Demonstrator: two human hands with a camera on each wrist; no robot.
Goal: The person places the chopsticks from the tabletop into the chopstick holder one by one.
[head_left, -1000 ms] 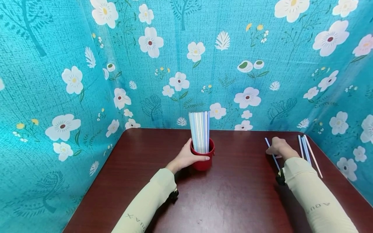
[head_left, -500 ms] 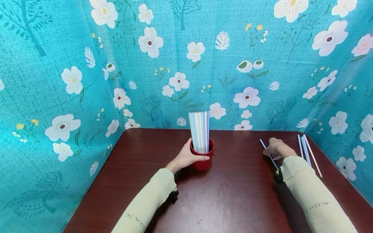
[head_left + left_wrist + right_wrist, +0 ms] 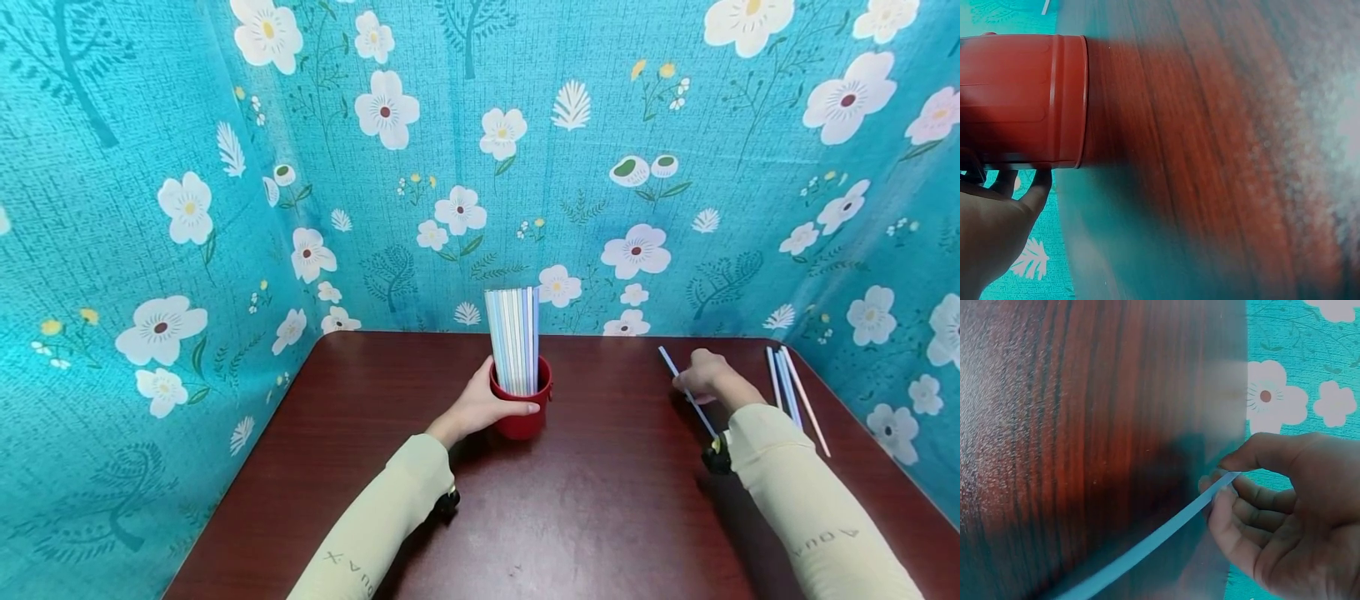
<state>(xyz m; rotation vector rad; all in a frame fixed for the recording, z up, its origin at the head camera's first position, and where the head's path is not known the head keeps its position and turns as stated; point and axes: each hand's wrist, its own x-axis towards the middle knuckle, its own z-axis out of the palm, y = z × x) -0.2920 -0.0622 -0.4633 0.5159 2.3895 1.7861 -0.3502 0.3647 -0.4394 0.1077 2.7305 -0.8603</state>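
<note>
My left hand [image 3: 480, 407] grips a small red bucket [image 3: 521, 425] from its left side, the thumb lying across the front. Inside the bucket a tight bunch of long pale blue, white and violet straws [image 3: 513, 337] stands nearly upright. In the left wrist view the red wall of the bucket [image 3: 1022, 100] fills the left edge, fingers of the left hand [image 3: 994, 231] against it. Over on the right, my right hand [image 3: 708, 377] pinches a single blue straw [image 3: 667, 358]. The right wrist view has that straw [image 3: 1147, 545] slanting between thumb and fingertips of the right hand [image 3: 1297, 506].
Several more straws, blue ones [image 3: 787, 387] and a pink one [image 3: 807, 406], lie along the right side of the dark wooden table [image 3: 600, 517]. Flowered turquoise cloth [image 3: 450, 133] hangs right behind the table and along its sides.
My right hand has shifted slightly left with the blue straw, whose far end has swung left and a little up. The left hand and the bucket have stayed put.
</note>
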